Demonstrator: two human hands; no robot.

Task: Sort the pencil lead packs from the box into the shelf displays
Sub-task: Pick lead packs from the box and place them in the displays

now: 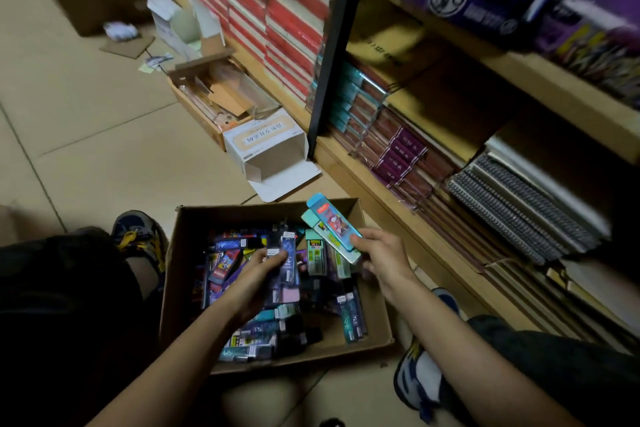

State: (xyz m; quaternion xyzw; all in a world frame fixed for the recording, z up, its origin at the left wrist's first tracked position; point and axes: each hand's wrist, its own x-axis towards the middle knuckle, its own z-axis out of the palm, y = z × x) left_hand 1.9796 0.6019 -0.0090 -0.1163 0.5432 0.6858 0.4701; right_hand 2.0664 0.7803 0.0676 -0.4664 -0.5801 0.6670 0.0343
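1. A cardboard box (185, 253) sits on the tiled floor (104, 149) at the lower centre of the frame, filled with a jumble of pencil lead packs (256, 340).
2. The left hand (258, 276) is over the box, its fingers curled around a dark purple pack (291, 270) held upright.
3. The right hand (382, 253) is at the box's right edge. Its fingers pinch blue packs (332, 229), seemingly two stacked together, though blur makes the count unsure; they slant toward the upper left.
4. The wooden shelf (346, 161) runs along the right side, stacked with notebooks.
5. An open white carton (266, 146) lies just above the box.
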